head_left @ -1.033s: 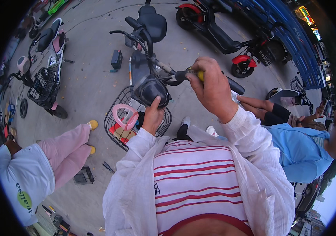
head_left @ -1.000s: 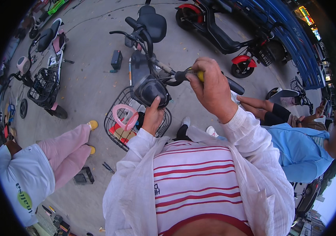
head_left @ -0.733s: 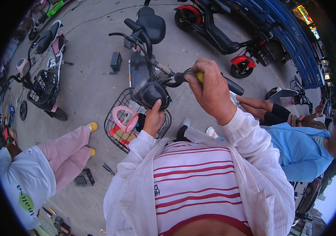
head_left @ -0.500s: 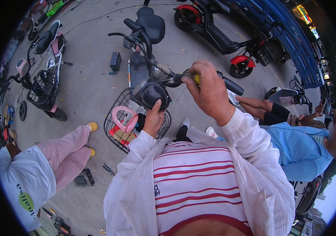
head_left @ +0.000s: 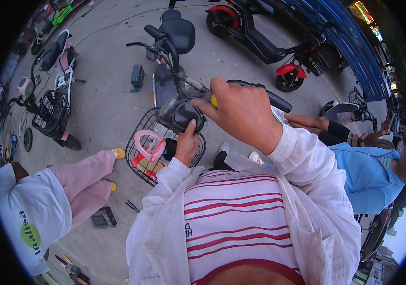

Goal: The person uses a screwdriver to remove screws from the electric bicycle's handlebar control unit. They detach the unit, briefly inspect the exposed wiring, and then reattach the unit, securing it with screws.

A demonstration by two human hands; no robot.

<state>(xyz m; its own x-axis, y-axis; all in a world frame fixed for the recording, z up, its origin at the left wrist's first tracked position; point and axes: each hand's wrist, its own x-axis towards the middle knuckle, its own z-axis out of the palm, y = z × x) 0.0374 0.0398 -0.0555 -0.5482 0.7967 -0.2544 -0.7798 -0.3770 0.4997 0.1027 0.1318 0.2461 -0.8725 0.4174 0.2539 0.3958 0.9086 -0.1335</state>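
Note:
My left hand (head_left: pixel 188 144) grips the black headlamp (head_left: pixel 172 111) from below, thumb on its front. My right hand (head_left: pixel 241 114) is closed on a yellow-handled tool (head_left: pixel 214 100), mostly hidden by my fingers, with its thumb reaching the lamp's upper edge. The lamp hangs at the handlebar stem (head_left: pixel 195 83) of an electric bike with black grips (head_left: pixel 279 102) and a black seat (head_left: pixel 178 33). Its wire basket (head_left: pixel 131 159) below holds a pink ring-shaped item (head_left: pixel 147 145) and red and tan items.
A black battery (head_left: pixel 137 76) lies on the ground beyond. Scooters (head_left: pixel 260 42) and a blue cargo bed (head_left: pixel 355 52) stand at the back, another scooter (head_left: pixel 48 118) left. A person in pink trousers (head_left: pixel 79 180) is left, people (head_left: pixel 364 175) right. Pliers (head_left: pixel 131 205) lie near the basket.
My right hand has moved left along the bar toward the headlamp, its thumb now at the lamp. My left hand stays on the lamp. The view has shifted slightly.

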